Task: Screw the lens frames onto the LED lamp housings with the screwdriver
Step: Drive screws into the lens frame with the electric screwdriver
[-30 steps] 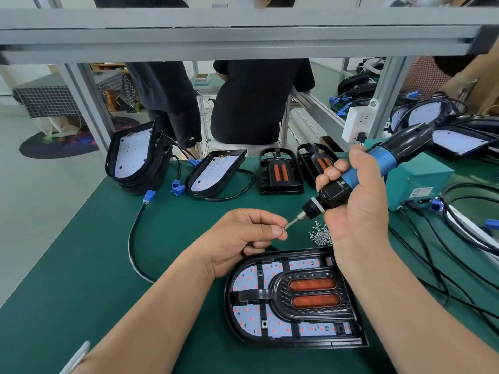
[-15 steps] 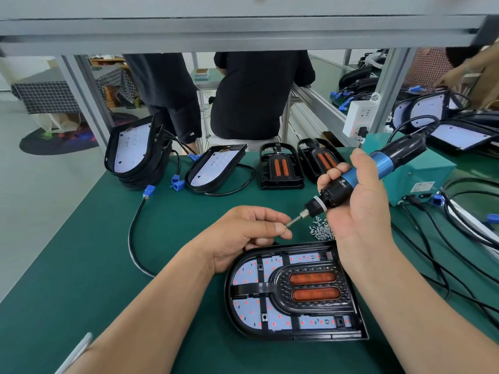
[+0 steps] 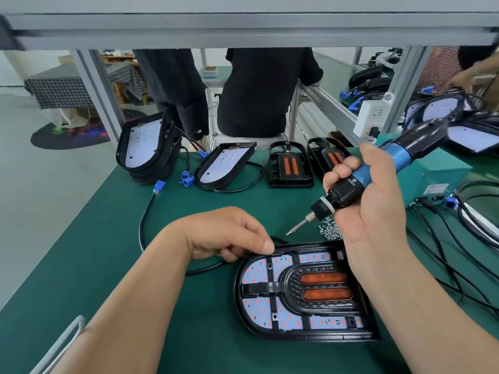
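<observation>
Broadly, the green table (image 3: 108, 265) carries everything, with the LED lamp housing (image 3: 305, 336) lying flat near its front edge, right of centre. It sits close to the person, probably so that both hands can reach it from above. The housing is a black shell, rounded on its left end, over a pale board dotted with small red points. The lens frame (image 3: 272, 288) sits inside it: black ribs and a rounded centre section with two orange strips.

The right hand (image 3: 375, 211) is above the housing's far edge, its grip closed round the blue-and-black screwdriver (image 3: 348, 188). The tool is tilted so the bit points down and left, apart from the frame, likely ready to drop onto a screw hole. The left hand (image 3: 224, 233) holds the housing's far-left rim, thumb on top and fingers curled beside it, apparently to steady it. A small pile of screws (image 3: 329, 230) lies just beyond the far edge of the housing, close to the driving hand.
</observation>
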Action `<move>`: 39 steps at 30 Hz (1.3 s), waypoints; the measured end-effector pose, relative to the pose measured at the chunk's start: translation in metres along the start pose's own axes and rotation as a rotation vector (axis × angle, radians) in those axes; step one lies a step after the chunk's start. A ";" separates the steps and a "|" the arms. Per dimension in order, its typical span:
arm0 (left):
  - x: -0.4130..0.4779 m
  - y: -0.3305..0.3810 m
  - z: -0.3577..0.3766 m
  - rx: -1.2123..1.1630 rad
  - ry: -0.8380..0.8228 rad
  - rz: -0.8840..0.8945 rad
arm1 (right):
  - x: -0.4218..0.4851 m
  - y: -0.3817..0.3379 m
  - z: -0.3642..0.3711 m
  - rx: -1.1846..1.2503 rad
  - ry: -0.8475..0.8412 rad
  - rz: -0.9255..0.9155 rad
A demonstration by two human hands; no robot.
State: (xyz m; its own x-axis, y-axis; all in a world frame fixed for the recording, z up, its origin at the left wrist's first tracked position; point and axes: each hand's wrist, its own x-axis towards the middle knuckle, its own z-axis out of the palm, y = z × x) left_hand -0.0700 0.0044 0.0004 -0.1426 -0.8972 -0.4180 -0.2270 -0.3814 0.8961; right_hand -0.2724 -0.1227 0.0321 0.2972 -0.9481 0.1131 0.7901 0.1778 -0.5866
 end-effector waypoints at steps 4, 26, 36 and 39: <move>0.002 -0.001 0.002 0.047 0.037 -0.005 | -0.013 0.007 0.009 -0.066 -0.107 0.019; 0.004 -0.002 0.005 0.169 0.056 0.080 | -0.032 0.025 0.024 -0.338 -0.368 0.035; 0.004 -0.002 0.004 0.217 0.060 0.093 | -0.033 0.027 0.026 -0.398 -0.461 0.038; 0.001 0.001 0.005 0.219 0.049 0.100 | -0.034 0.028 0.026 -0.402 -0.501 0.062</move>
State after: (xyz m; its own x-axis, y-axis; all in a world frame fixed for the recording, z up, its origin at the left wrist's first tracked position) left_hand -0.0754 0.0043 0.0000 -0.1295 -0.9398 -0.3162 -0.4183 -0.2374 0.8768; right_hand -0.2468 -0.0790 0.0325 0.6271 -0.6841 0.3725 0.5294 0.0235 -0.8480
